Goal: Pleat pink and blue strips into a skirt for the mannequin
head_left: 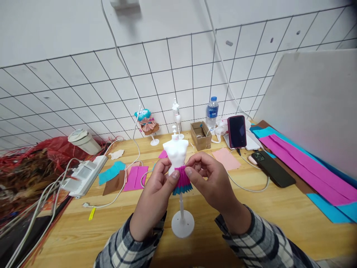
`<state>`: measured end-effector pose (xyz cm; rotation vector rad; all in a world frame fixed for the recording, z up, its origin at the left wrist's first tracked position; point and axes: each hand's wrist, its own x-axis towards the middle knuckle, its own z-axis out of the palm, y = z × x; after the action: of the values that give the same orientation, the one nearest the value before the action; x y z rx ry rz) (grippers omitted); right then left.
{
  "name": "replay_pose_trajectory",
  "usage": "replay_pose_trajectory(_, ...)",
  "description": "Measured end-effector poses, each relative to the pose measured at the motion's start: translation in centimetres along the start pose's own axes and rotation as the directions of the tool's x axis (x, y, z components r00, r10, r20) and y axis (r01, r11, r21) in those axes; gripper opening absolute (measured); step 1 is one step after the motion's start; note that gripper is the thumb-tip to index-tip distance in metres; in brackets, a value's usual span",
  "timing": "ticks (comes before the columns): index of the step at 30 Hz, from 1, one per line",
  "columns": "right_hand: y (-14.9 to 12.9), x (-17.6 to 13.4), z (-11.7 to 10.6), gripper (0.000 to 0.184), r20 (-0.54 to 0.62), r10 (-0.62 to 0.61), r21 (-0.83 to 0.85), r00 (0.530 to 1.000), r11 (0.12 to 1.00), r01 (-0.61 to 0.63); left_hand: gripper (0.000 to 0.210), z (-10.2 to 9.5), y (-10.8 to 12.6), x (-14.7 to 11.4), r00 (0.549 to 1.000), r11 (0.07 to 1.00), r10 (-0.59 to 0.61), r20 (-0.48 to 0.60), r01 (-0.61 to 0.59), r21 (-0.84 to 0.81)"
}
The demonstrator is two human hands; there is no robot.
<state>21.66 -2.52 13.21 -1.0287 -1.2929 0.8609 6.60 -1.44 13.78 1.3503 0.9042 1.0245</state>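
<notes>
A small white dress-form mannequin (175, 149) stands upright on a round white base (182, 224) in front of me. Across its waist and hips lies a pleated skirt (183, 178), magenta above with a blue lower edge, apparently crepe paper. My left hand (158, 185) pinches the skirt's left top corner between thumb and fingers. At the right top corner, my right hand (212, 181) grips it the same way, thumb in front. Both hands are close against the mannequin's waist, and their fingers partly hide the skirt's side edges. Whether the skirt is attached at the back cannot be seen.
Behind stand a dressed mannequin (149, 124), a bare one (176, 115), a cardboard box (201, 137) and a water bottle (212, 111). Phones (275, 169) and long crepe strips (306, 163) lie right. Paper pieces (136, 178), a power strip (86, 176) and cables are left.
</notes>
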Motion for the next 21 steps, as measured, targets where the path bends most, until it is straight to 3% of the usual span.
replay_pose_trajectory(7,0.56,0.01,0.23,0.009,-0.059,0.012,-0.071,0.998,0.997,-0.016,0.033,-0.34,-0.23,-0.37,0.999,0.999,-0.044,0.024,0.044,-0.011)
replay_pose_trajectory(21,0.49,0.12,-0.22,0.012,0.011,0.063,0.084,0.998,0.994,-0.064,0.03,-0.24,-0.6,0.07,1.0,0.996,0.004,0.012,-0.003,-0.088)
